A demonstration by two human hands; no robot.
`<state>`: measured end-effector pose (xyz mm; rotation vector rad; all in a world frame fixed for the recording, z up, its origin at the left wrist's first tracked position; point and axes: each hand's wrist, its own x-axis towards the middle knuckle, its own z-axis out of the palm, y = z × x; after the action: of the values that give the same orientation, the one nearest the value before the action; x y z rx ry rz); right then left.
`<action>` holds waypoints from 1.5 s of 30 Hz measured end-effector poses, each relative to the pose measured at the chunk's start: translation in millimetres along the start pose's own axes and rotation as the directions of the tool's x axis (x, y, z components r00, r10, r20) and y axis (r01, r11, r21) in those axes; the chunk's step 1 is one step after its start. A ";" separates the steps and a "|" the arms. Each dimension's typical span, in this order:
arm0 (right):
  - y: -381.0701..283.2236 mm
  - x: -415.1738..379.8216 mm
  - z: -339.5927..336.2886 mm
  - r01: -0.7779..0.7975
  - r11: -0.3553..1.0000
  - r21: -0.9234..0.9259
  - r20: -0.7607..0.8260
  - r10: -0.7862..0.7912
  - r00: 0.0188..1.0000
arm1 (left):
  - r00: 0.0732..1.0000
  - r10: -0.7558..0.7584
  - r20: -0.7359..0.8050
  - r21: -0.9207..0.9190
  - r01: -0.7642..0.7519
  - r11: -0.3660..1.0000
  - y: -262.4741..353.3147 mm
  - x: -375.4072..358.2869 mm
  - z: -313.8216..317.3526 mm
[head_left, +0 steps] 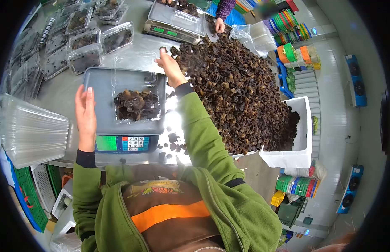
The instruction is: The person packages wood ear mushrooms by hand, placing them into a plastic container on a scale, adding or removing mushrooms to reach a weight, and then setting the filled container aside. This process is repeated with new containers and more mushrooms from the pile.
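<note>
- My left hand [85, 115] rests flat and open against the left edge of the scale [124, 110], fingers pointing up the table; it grips nothing.
- My right hand [170, 67] is raised past the scale's far right corner, fingertips pinched on a dark bit of dried mushroom [163, 50].
- The clear tray [136, 94] sits on the scale's platform, lid hinged open towards the far side, with a clump of mushrooms [137, 105] in its near half.
- The big mushroom heap [241, 92] covers the right side of the table and runs into a white crate [302, 143] at the right edge.
- Filled trays [87, 46] stand at the far left corner; a stack of empty trays [31, 132] lies at the near left edge.
- Another person's hand [220, 26] works by a second scale [174, 23] at the far edge.
- Risks, as I judge them: my left palm leaning on the platform could skew the reading; the pinched piece could drop beside the tray, joining the loose bits [171, 140] at the scale's near right corner; the open lid could catch my sleeve [203, 134].
</note>
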<state>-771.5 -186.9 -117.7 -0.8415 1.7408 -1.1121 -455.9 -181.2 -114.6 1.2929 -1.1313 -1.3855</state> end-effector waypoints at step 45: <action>140.7 -170.0 -77.7 -0.035 0.999 0.015 -0.304 0.038 0.952 | 0.750 0.660 0.039 0.924 -0.278 0.263 134.4 -39.3 -248.8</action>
<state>-789.2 38.4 -178.1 -0.6537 1.9933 -1.2764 -202.1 -176.6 16.1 1.5837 -1.9019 0.1012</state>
